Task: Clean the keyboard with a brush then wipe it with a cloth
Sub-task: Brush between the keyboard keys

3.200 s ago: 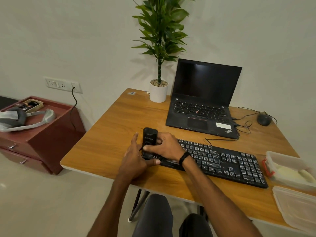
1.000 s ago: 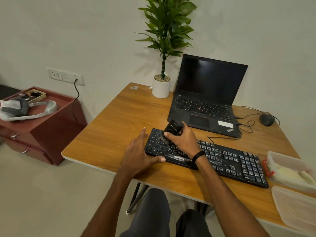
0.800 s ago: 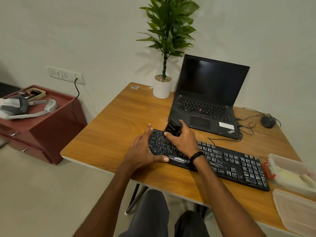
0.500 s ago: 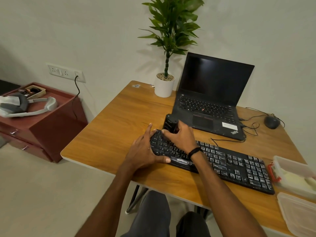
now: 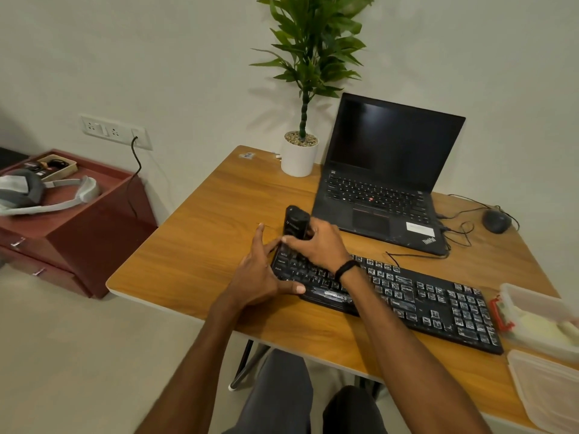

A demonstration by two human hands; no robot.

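A person seated at a wooden desk (image 5: 200,245) is working at the left end of a black keyboard (image 5: 413,296), which is lying at a slant along the desk's near edge. The right hand (image 5: 319,245) is curling its fingers and thumb round a black brush (image 5: 296,222), holding it upright against the keyboard's far left corner; the bristles are hidden behind the fingers. The left hand (image 5: 258,272) is lying flat with fingers straight beside that same end, its thumb pressing on the keyboard's front edge. An open laptop (image 5: 385,180) with a dark screen is sitting toward the far edge, a potted plant (image 5: 299,158) is standing just to its left, and a mouse (image 5: 496,221) is resting near the far right corner. A clear plastic box (image 5: 532,303) is sitting at the right edge.
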